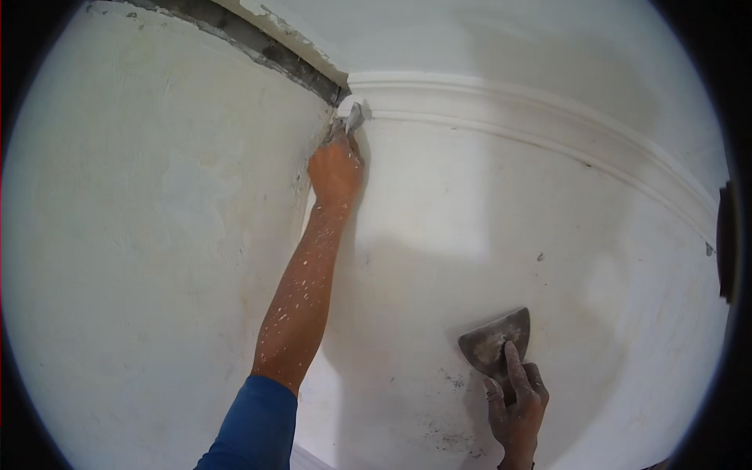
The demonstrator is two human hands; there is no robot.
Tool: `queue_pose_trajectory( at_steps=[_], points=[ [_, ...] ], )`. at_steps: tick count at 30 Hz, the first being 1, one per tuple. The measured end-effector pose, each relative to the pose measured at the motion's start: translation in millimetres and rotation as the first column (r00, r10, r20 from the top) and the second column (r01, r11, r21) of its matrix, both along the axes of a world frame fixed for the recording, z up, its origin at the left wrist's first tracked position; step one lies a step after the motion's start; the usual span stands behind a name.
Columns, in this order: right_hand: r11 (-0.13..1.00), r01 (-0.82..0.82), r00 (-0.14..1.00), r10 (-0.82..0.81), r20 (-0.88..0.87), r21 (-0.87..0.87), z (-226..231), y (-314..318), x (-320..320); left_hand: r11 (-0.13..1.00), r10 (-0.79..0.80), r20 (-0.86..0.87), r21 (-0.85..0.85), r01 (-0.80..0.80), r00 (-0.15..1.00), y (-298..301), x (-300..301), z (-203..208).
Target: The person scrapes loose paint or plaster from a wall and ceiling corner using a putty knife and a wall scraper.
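Observation:
High in the wall corner, my left hand (337, 168) is closed around a small grey blade-like tool (355, 117); its handle is hidden in the fingers. The tool is against the left end of the white cornice (439, 102), where the moulding meets the corner. Lower and to the right, my right hand (518, 407) grips a wide putty knife (496, 342) with a dark, filler-smeared blade. One finger lies stretched along that blade, which is at or close to the wall. White flecks dot my left forearm, below a blue sleeve.
An open gap (258, 47) with rough, broken edges runs along the top of the left wall (157, 235) to the corner. The right wall (423, 196) is white with small chips and dark smudges. A dark object (727, 243) stands at the far right edge.

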State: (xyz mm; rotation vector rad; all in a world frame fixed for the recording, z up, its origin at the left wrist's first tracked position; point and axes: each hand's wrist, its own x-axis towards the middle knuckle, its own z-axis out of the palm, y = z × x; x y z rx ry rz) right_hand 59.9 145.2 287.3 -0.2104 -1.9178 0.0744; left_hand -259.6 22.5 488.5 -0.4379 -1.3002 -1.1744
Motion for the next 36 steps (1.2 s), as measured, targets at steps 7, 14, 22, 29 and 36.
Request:
queue_pose_trajectory(
  at_steps=[7,14,22,29,36],
  points=[
    [0.996,-0.059,0.992,0.065,-0.104,0.059,-11.4,15.0,-4.3,0.918,-0.22,-0.053,0.327,0.225,0.974,2.5,4.9,2.4],
    [0.997,-0.07,0.992,0.074,-0.099,0.045,-12.2,14.5,-2.4,0.818,-0.217,-0.307,0.46,0.344,0.927,-9.6,-1.7,-1.8],
    [0.995,-0.097,0.99,0.098,-0.106,0.018,-13.6,15.7,-1.7,0.983,-0.118,-0.156,0.124,0.138,0.981,-4.3,6.9,9.6],
    [0.997,-0.061,0.987,0.067,-0.147,0.046,-15.8,14.8,-3.0,0.977,-0.126,-0.028,-0.179,0.119,0.992,-30.1,22.4,-36.0],
    [0.997,-0.054,0.985,0.061,-0.164,0.048,-17.7,12.0,-7.2,0.991,-0.115,-0.068,0.062,0.119,0.991,-25.3,10.3,2.6]
  ],
)
